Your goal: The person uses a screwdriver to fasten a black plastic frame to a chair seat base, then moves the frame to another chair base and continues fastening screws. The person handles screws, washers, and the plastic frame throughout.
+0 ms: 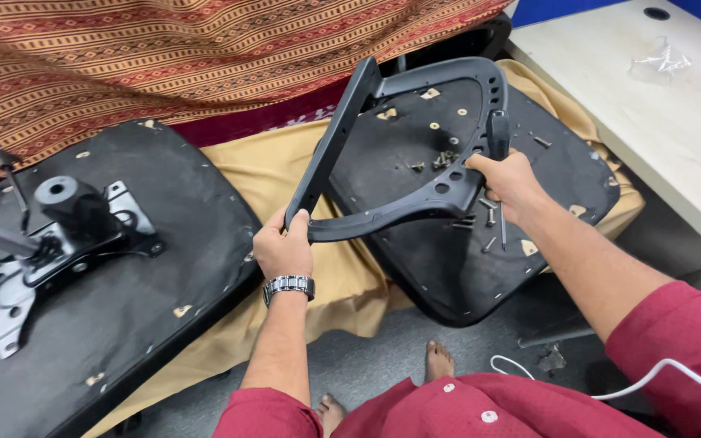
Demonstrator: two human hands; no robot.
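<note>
- Nearest the camera are the person's maroon sleeves and lap (464, 410), with a bare foot (438, 359) on the grey floor (367, 357) and a thin white cable (659, 375) crossing the right sleeve.
- The left hand (284, 247), a metal watch (289, 286) on its wrist, is wrapped firmly around the lower corner of a black plastic loop-shaped chair armrest frame (383, 146), thumb on top.
- The right hand (509, 180) is closed around a black-handled screwdriver (498, 142), held upright against the frame's right side; its shaft points down.
- The frame stands tilted over an upturned black seat cushion (440, 268), whose underside carries loose screws (445, 159) and tan patches.
- That cushion rests on a tan cloth (342, 276) spread over the floor.
- To the left lies a second upturned black seat (139, 308) with a grey metal tilt mechanism (50, 243) bolted to it.
- A red-and-orange patterned fabric (188, 57) hangs behind both seats.
- At upper right, a pale wooden desk top (651, 122) holds a crumpled clear plastic wrapper (660, 58); blue wall behind.
</note>
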